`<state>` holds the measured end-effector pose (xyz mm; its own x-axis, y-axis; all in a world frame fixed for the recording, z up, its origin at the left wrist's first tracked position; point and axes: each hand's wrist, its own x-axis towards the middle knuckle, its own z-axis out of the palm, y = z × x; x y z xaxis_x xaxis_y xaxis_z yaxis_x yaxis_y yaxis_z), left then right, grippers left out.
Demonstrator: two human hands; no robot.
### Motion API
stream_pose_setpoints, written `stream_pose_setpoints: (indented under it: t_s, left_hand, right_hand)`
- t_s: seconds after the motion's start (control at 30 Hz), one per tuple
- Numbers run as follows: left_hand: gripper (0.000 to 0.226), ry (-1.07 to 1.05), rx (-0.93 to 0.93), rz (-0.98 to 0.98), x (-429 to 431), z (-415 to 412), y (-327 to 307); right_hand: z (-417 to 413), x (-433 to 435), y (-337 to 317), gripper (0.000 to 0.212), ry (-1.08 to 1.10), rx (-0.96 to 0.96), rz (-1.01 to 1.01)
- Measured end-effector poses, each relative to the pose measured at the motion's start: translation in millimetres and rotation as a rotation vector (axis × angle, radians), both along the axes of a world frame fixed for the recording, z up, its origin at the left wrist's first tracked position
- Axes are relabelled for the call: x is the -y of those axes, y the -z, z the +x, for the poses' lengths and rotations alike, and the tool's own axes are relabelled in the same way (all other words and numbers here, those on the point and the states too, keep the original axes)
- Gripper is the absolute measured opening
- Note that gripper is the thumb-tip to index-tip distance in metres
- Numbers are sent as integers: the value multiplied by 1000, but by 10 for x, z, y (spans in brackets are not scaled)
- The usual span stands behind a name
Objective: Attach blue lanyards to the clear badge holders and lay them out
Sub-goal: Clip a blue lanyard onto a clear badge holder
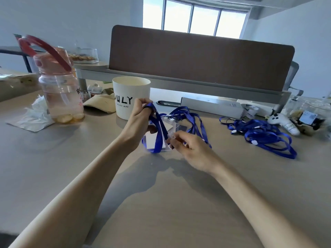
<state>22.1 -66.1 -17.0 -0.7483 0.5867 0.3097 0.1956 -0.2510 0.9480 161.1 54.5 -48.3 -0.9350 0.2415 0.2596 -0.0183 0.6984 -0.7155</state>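
Left hand: Your left hand point(138, 120) was raised above the pale beige tabletop point(161, 194), fingers curled round a blue fabric lanyard point(157, 129), the strap's loop hooked over one finger.
Right hand: Your right hand point(189, 149) had thumb and fingertips pinched together at the right edge of the clear plastic badge holder point(152, 141); whether they gripped plastic or a clip could not be told.
Lanyard: Its long axis ran from the left hand's finger down toward you, slanting slightly right, crossing the front of the holder.
Holder: It sat between your hands with a white card inside, tilted, just off the table.
Behind it: A second clear holder point(179, 125) lay flat among looped blue straps.
Right side: A loose heap of blue lanyards point(263, 136) lay well apart.
Left side: A white paper cup with black lettering point(131, 97) stood beside a pink transparent water bottle point(60, 90).
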Motion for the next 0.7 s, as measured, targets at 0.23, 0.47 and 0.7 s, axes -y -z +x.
stream_pose_setpoints:
  t_s: [0.23,0.47,0.7]
  left_hand:
    - [23,128,148,126,22,16,-29]
    - [23,198,250,202,20,43,-32]
    - [23,-20,-196,-153,17,-69,91]
  right_hand:
    - [-153,108,49,17,-112,8,49]
    - [-131,112,16,14,-140,-6,-31]
    - [-106,-12,-222,21,19,-349,-357]
